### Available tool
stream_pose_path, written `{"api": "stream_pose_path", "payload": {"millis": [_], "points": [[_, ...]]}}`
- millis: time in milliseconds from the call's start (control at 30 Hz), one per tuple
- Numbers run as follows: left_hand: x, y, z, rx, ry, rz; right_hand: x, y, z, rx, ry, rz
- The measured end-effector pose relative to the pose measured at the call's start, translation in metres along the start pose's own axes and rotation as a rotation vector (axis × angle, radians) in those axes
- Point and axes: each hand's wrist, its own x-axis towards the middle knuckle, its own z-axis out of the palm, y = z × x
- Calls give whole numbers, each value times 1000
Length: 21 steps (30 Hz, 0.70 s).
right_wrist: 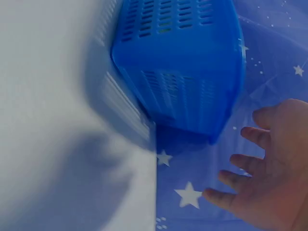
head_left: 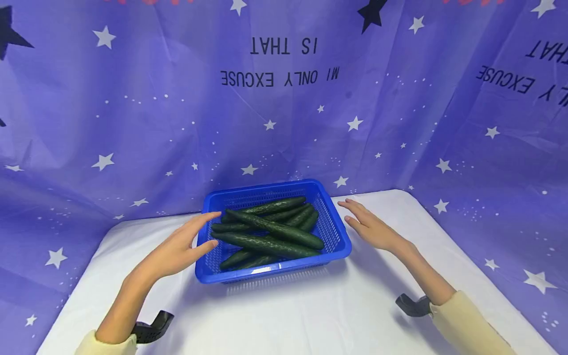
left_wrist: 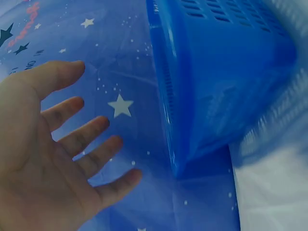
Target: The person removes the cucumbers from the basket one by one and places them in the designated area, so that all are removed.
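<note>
A blue plastic basket with slotted walls stands on the table, holding several dark green cucumbers that lie across each other. My left hand is at the basket's left end, fingers spread and only slightly bent. In the left wrist view, a gap separates that hand from the basket wall. Off the basket's right end is my right hand, its fingers extended and holding nothing. The right wrist view likewise has this hand apart from the basket.
A white cloth covers the table. Purple-blue fabric with stars and lettering hangs behind it and along both sides. Black curved pieces are worn at the wrists, below cream sleeves.
</note>
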Motion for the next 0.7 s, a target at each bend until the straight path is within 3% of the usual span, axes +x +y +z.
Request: {"api": "stream_pose_path", "payload": {"millis": [233,400,600,700], "points": [[22,2,7,-128,-54,108,2,11,23,366,-60,70],[37,2,9,-216,-104,127,2,15,38,636,-82,132],[62,7,8,-265,-154,154,7,14,52,913,-38,177],[76,10,9,-234,-197,153,10,12,59,973,-6,180]]}}
